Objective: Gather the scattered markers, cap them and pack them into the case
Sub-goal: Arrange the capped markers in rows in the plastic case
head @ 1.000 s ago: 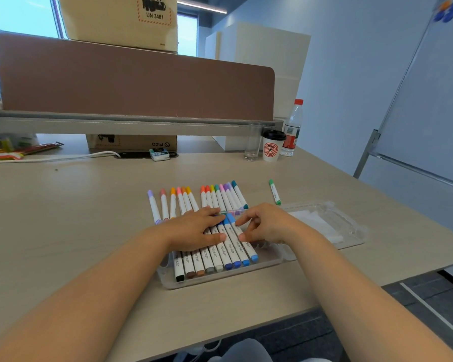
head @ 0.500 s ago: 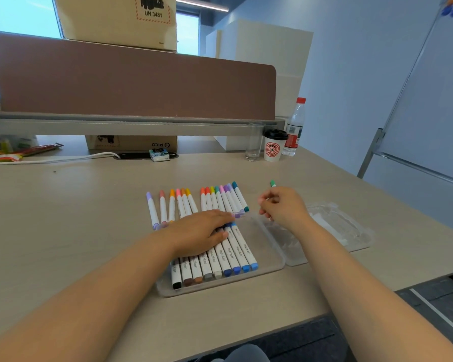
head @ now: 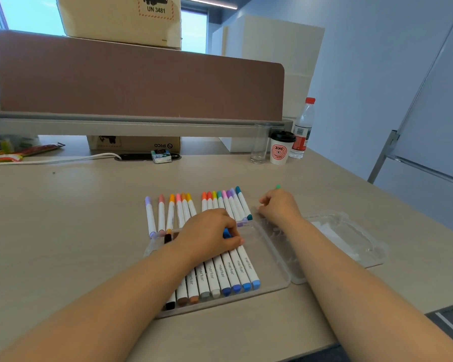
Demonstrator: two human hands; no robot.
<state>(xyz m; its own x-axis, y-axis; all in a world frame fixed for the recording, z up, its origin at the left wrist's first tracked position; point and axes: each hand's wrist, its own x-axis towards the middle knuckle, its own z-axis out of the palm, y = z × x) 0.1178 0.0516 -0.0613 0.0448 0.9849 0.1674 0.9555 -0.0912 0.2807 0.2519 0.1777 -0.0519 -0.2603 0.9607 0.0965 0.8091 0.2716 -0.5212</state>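
A clear plastic case (head: 273, 284) lies open on the desk, its lid (head: 351, 239) folded out to the right. Several capped white markers (head: 230, 273) lie side by side in the left part of the case. My left hand (head: 207, 236) rests on top of them, thumb and fingers closed around a blue marker's cap (head: 226, 233). A row of several more markers (head: 183, 207) lies on the desk just beyond the case. My right hand (head: 280, 207) is curled over a green marker (head: 278, 187) beyond the lid; only its green tip shows.
At the back right stand a paper cup (head: 279, 148), a drinking glass (head: 259, 147) and a water bottle (head: 302, 129). A brown partition (head: 141, 84) with a cardboard box (head: 134, 143) under it closes off the far side. The desk's front edge is near my forearms.
My right hand left the markers in the case and reached forward to the green marker beyond the lid. My left hand stayed on the packed markers, its fingers curling more.
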